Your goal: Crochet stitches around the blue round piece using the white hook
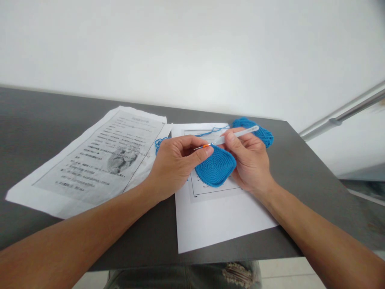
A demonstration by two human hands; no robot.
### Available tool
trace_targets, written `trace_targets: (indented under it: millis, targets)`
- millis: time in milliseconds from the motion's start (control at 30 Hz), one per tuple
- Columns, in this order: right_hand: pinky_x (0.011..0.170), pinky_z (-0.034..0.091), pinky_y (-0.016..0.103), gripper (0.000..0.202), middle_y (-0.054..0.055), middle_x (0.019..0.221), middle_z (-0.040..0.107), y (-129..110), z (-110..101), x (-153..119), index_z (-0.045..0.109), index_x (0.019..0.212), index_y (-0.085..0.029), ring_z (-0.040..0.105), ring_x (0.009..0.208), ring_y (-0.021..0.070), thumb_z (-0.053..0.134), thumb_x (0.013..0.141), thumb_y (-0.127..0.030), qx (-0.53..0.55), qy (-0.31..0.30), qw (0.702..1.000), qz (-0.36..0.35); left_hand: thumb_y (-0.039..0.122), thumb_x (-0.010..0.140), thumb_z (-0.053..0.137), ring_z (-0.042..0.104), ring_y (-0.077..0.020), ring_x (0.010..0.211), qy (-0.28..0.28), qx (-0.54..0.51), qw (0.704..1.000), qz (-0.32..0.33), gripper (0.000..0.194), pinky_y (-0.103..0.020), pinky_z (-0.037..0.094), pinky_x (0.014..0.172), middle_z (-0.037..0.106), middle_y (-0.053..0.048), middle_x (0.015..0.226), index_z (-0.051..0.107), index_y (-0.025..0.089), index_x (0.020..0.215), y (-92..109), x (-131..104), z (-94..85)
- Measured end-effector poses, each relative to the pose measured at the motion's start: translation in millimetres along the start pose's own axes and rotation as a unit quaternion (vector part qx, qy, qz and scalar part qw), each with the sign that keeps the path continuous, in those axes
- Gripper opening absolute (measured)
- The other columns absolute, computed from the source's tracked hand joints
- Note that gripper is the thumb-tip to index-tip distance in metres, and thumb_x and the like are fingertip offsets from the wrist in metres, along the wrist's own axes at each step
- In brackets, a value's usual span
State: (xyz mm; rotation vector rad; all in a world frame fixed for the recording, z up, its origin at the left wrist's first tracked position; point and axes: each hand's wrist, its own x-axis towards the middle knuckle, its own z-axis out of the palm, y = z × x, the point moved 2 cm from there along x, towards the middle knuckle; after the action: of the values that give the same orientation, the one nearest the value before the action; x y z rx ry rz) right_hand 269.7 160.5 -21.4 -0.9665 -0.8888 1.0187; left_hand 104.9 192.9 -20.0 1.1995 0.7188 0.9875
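Note:
A round blue crocheted piece (214, 166) hangs between my hands above a printed sheet. My left hand (177, 160) pinches its upper left edge between thumb and fingers, beside a small orange item (206, 146). In my right hand (251, 156) is a crochet hook with a whitish translucent handle (240, 133), its metal tip at the top edge of the blue piece. The fingers of my right hand also touch the piece's right side, partly hidden behind it. Blue yarn (212, 131) runs behind my hands.
A blue yarn ball (266, 135) lies behind my right hand. Printed pages (99, 160) spread at the left, and another sheet (216, 224) lies under my hands on the dark table (144, 241). A white wall rises behind; a metal rail (361, 107) stands at the right.

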Motion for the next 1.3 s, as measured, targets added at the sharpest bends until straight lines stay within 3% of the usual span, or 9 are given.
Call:
trace_targets:
  millis: [133, 233, 333, 400, 567, 867, 1200, 1300]
  targets:
    - [0.051, 0.050, 0.020, 0.035, -0.004, 0.061, 0.070, -0.5, -1.3, -0.2, 0.075, 0.076, -0.022, 0.062, 0.054, 0.0090, 0.097, 0.067, -0.048, 0.009, -0.014, 1.000, 0.014, 0.024, 0.068, 0.091, 0.058, -0.0100, 0.063, 0.015, 0.011, 1.000, -0.009, 0.015, -0.021, 0.045, 0.059, 0.073, 0.001, 0.070, 0.079, 0.017, 0.073, 1.0, -0.8, 0.2]
    - [0.052, 0.050, 0.020, 0.036, -0.004, 0.065, 0.072, -1.5, -0.2, -0.2, 0.077, 0.081, -0.022, 0.062, 0.056, 0.0088, 0.097, 0.067, -0.048, 0.014, -0.069, 0.997, 0.028, 0.026, 0.067, 0.092, 0.057, -0.0106, 0.063, 0.037, 0.030, 0.999, -0.012, 0.018, -0.022, 0.044, 0.057, 0.070, 0.001, 0.066, 0.077, 0.016, 0.069, 2.7, -0.9, -0.8]
    - [0.055, 0.051, 0.020, 0.032, -0.005, 0.067, 0.072, -2.3, 0.6, 0.6, 0.078, 0.083, -0.022, 0.061, 0.057, 0.0081, 0.100, 0.064, -0.035, 0.014, -0.107, 0.994, 0.021, 0.029, 0.070, 0.091, 0.053, -0.0096, 0.060, 0.041, 0.041, 0.998, -0.006, 0.018, -0.022, 0.041, 0.055, 0.068, 0.001, 0.064, 0.077, 0.016, 0.068, 3.8, -1.0, -2.2]
    - [0.057, 0.053, 0.021, 0.029, -0.004, 0.067, 0.073, -2.0, -0.4, 1.4, 0.077, 0.082, -0.022, 0.062, 0.059, 0.0087, 0.099, 0.064, -0.027, 0.011, -0.099, 0.995, 0.016, 0.031, 0.072, 0.090, 0.049, -0.0086, 0.056, 0.031, 0.035, 0.999, 0.000, 0.018, -0.022, 0.038, 0.052, 0.065, 0.002, 0.061, 0.079, 0.017, 0.069, 3.5, -1.1, -2.9]
    - [0.059, 0.057, 0.023, 0.027, -0.003, 0.072, 0.077, -1.1, -3.0, 1.8, 0.076, 0.082, -0.021, 0.067, 0.062, 0.0109, 0.098, 0.067, -0.026, -0.004, -0.080, 0.997, 0.000, 0.041, 0.077, 0.087, 0.042, -0.0089, 0.053, 0.002, 0.013, 1.000, -0.012, 0.028, -0.024, 0.031, 0.049, 0.056, 0.003, 0.056, 0.076, 0.017, 0.068, 0.6, -0.5, -3.5]
    - [0.064, 0.062, 0.027, 0.029, -0.003, 0.074, 0.079, -1.1, -3.5, 0.7, 0.075, 0.084, -0.022, 0.072, 0.064, 0.0131, 0.098, 0.067, -0.028, -0.022, -0.075, 0.997, -0.025, 0.055, 0.078, 0.084, 0.044, -0.0110, 0.054, -0.003, 0.011, 1.000, -0.023, 0.040, -0.027, 0.038, 0.052, 0.057, 0.001, 0.060, 0.072, 0.019, 0.065, -0.7, 0.2, -4.1]
    - [0.060, 0.058, 0.025, 0.022, -0.003, 0.076, 0.077, -0.4, -6.9, 0.7, 0.077, 0.085, -0.023, 0.068, 0.063, 0.0116, 0.094, 0.071, -0.023, -0.047, -0.063, 0.994, -0.079, 0.049, 0.083, 0.081, 0.047, -0.0092, 0.054, -0.014, -0.012, 0.999, -0.031, 0.035, -0.024, 0.038, 0.052, 0.062, 0.000, 0.062, 0.075, 0.017, 0.070, 0.3, -0.3, -2.8]
    - [0.058, 0.057, 0.025, 0.022, -0.003, 0.075, 0.076, -0.1, -7.2, 1.1, 0.077, 0.084, -0.023, 0.067, 0.062, 0.0122, 0.094, 0.071, -0.024, -0.062, -0.054, 0.993, -0.085, 0.037, 0.072, 0.091, 0.053, -0.0099, 0.057, -0.041, -0.032, 0.998, -0.048, 0.025, -0.023, 0.042, 0.054, 0.069, -0.001, 0.068, 0.080, 0.017, 0.079, 3.2, -2.3, -0.6]
